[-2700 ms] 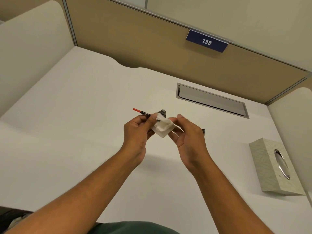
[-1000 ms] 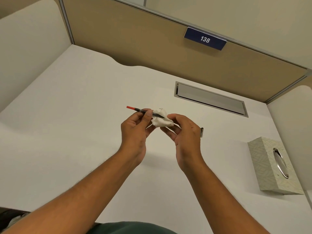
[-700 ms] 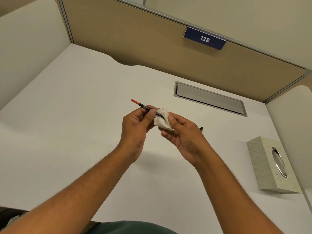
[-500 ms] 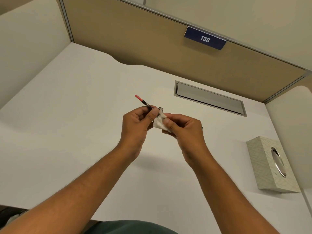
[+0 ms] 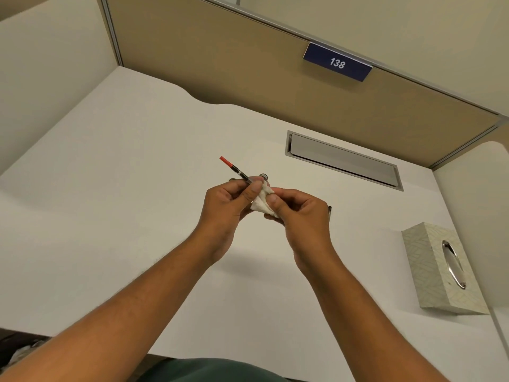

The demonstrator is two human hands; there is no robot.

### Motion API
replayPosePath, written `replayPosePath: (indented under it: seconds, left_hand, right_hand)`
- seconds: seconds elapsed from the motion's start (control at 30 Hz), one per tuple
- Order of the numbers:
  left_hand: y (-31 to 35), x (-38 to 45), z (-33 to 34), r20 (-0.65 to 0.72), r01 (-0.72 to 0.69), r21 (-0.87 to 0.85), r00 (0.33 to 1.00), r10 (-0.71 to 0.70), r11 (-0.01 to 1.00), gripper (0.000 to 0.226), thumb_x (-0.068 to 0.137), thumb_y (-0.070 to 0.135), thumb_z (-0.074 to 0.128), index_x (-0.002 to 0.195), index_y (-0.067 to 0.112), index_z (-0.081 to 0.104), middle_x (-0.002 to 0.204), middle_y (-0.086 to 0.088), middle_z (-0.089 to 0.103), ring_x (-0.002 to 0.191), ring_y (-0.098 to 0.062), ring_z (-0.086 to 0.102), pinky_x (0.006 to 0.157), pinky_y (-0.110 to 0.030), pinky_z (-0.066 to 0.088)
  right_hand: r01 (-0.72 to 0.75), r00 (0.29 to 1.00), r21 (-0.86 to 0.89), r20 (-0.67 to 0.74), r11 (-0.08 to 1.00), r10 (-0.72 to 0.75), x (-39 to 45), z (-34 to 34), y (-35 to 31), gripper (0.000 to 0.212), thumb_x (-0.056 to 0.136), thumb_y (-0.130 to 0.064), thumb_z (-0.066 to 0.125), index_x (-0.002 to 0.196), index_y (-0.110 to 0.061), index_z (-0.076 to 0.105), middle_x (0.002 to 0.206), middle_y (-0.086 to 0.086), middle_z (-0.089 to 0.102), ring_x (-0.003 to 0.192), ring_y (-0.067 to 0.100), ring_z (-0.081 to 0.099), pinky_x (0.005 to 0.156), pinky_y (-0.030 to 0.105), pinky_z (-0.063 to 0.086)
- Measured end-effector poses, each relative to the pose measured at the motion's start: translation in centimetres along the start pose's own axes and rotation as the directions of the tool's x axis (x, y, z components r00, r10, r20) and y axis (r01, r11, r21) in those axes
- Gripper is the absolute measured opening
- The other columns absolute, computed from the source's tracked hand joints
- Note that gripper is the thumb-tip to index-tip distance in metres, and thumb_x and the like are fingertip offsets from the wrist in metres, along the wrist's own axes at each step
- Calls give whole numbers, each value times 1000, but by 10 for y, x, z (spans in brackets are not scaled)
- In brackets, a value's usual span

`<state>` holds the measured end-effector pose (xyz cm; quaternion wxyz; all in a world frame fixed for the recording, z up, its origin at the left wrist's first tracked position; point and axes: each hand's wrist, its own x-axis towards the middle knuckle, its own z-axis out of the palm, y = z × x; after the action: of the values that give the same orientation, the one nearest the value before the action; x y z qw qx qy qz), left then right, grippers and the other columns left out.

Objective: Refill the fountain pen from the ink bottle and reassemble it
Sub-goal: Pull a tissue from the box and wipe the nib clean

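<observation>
Since half a second ago, nothing much shifted: both hands stay raised over the white surface (image 5: 115,188), pen section tilted about the same, red end a touch further up-left. My left hand (image 5: 228,205) pinches the thin black fountain-pen section with the clear converter and red end knob (image 5: 234,169) between thumb and fingers, red tip pointing up and to the left, away from me. My right hand (image 5: 300,216) has thumb and fingers curled round a small crumpled white tissue (image 5: 261,202), which is wrapped over the pen's front end (nib hidden inside, can't see it). Tissue touches both hands. A small dark round-topped thing (image 5: 264,176) peeks out just behind my left fingertips, probably the ink bottle, too hidden to be sure. A bit of dark metal-tipped object (image 5: 329,209) shows at the far edge of my right hand, lying on the surface; can't tell what part it is. Pale patterned tissue box with a shiny oval opening (image 5: 429,268) sits at right, well apart. Grey recessed cable flap (image 5: 344,161) lies further back; blue plate reading 138 (image 5: 337,62) hangs on the tan partition.
</observation>
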<state>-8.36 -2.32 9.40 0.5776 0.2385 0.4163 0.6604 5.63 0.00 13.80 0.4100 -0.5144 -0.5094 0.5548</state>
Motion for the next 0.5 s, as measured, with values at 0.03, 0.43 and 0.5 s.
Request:
replayPosePath:
  seconds: [0.03, 0.43, 0.5]
  left_hand:
    - [-1, 0, 0, -3, 15, -14, 1000, -15, 1000, 19, 87, 26, 77, 100, 15, 86, 112, -6, 83, 108, -22, 78, 85, -26, 62]
    - [-4, -5, 14, -247, 24, -32, 969, -31, 999, 15, 92, 23, 80, 93, 8, 82, 98, -4, 84, 98, -18, 79, 83, -28, 64]
    - [-3, -5, 13, -241, 26, -14, 970, -29, 1000, 17, 95, 28, 77, 98, 12, 82, 104, -2, 84, 106, -17, 78, 87, -31, 64]
  right_hand:
    - [39, 999, -31, -9, 999, -40, -1, 2, 1, 24, 94, -1, 73, 91, -23, 81, 87, -7, 84, 85, 11, 80, 67, 19, 61]
    - [162, 971, -167, -146, 973, -187, -3, 7, 23, 27, 95, -8, 74, 91, -35, 80, 88, -14, 82, 88, 8, 77, 76, 20, 61]
    - [56, 979, -46, -193, 997, -64, -1, 2, 28, 21, 95, -7, 74, 91, -26, 80, 89, -7, 83, 87, 12, 79, 70, 23, 63]
